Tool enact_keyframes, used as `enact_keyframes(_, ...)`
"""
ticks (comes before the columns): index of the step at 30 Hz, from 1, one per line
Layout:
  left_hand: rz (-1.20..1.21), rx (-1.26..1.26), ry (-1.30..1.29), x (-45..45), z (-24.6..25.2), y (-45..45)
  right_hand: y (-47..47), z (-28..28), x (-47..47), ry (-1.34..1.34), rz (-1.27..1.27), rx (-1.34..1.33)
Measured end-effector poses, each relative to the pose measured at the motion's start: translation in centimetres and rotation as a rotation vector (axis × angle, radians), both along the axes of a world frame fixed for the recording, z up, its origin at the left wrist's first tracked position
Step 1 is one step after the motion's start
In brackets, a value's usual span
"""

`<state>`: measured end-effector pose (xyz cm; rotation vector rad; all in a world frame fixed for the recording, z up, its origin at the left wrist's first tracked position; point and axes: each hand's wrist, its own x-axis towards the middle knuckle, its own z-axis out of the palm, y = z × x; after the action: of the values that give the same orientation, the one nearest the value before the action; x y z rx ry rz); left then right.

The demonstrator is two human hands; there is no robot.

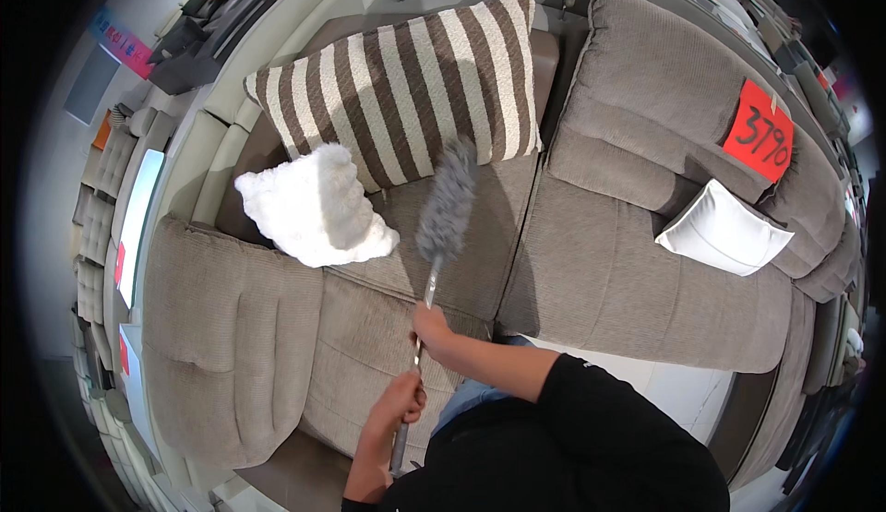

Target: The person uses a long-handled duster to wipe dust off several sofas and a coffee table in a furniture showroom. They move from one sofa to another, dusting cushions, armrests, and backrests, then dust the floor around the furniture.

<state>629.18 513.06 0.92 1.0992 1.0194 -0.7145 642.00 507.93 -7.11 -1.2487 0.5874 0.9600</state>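
Observation:
A feather-type duster with a fluffy grey head (448,200) reaches away from me over the corner seat of a grey-brown fabric sectional sofa (602,263). My right hand (432,326) is closed around its metal rod (432,282). Lower down, my left hand (400,401) grips the same duster close to its grey handle (399,446). The tip of the fluffy head overlaps the lower edge of a brown-and-cream striped cushion (405,90) in view; contact cannot be told. To the left of the duster lies a white plush cushion (315,207).
A white cushion (723,228) leans on the right backrest, below a red handwritten price card (759,131). A padded backrest (232,342) stands at the left. Other sofas (104,214) and light-coloured sofa backs (208,145) surround this one. Pale floor tiles (664,384) show at lower right.

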Motion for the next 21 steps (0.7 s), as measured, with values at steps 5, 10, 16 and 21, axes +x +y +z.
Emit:
enact_keyframes(5, -0.08, -0.122, -0.072, 0.1, -1.2, -2.2, -4.6, -0.7, -0.3, -0.024, -0.088, -0.095)
enact_keyframes(10, -0.147, 0.176, -0.372, 8.6, 0.3, -4.3, -5.8, 5.3, 9.6, -0.461, -0.146, 0.083)
enact_keyframes(16, -0.02, -0.203, -0.247, 17.7, -0.5, -6.8, -9.5, 0.7, 17.6, -0.326, -0.198, 0.006)
enact_keyframes(21, -0.023, -0.301, 0.052, 11.3, -4.7, -5.4, -9.4, -5.6, 9.3, 0.1, -0.12, -0.095)
